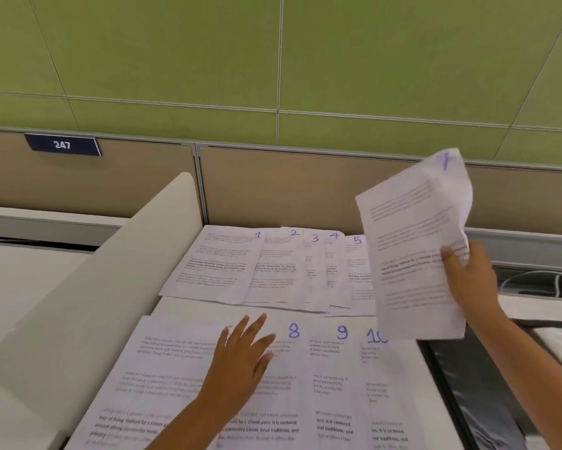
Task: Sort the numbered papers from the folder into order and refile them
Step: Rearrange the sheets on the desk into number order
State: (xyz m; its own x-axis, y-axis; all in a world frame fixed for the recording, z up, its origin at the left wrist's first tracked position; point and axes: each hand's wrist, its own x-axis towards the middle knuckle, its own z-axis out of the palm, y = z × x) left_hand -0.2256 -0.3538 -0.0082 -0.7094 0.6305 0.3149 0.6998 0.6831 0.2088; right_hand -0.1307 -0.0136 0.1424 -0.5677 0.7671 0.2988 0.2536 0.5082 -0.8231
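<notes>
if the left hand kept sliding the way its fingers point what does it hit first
Probably the bare strip of desk just past the fingertips, then the far row, around the overlapping sheets marked 1 and 2. The left hand points up and slightly right; depth is uncertain.

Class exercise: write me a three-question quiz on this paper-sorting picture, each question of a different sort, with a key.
1. True or false: the right hand holds a sheet in the air.
2. Which number heads the far row's leftmost page? A) 5 B) 1 C) 9
3. Fill in: the left hand rests with straight fingers on the near row, just left of the page marked ___.

Key: 1 true. 2 B, page 1. 3 eight, page 8.
</notes>
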